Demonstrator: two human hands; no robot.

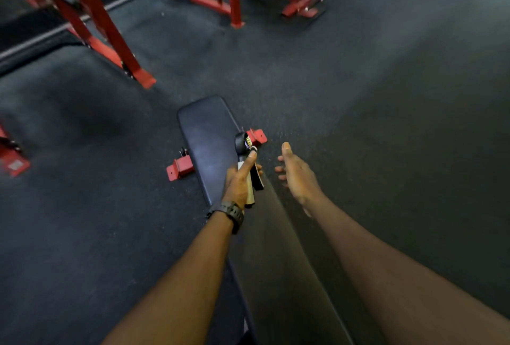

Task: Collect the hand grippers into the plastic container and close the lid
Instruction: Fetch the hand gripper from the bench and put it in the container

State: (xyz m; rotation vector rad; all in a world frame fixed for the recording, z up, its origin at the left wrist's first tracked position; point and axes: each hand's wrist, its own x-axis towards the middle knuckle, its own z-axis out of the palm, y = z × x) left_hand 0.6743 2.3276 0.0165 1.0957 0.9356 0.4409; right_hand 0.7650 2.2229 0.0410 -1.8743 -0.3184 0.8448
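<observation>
The left hand (239,183) is closed round a black-and-tan spring hand gripper (246,164), held above the long black padded desk (205,129), near its right edge. The right hand (296,176) hangs open, empty. No plastic container shows, so stowing and lid-closing seemingly remain.

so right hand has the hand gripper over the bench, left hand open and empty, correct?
Swapped, per the head view: the left hand holds the hand gripper over the bench; the right hand is open and empty.
</observation>
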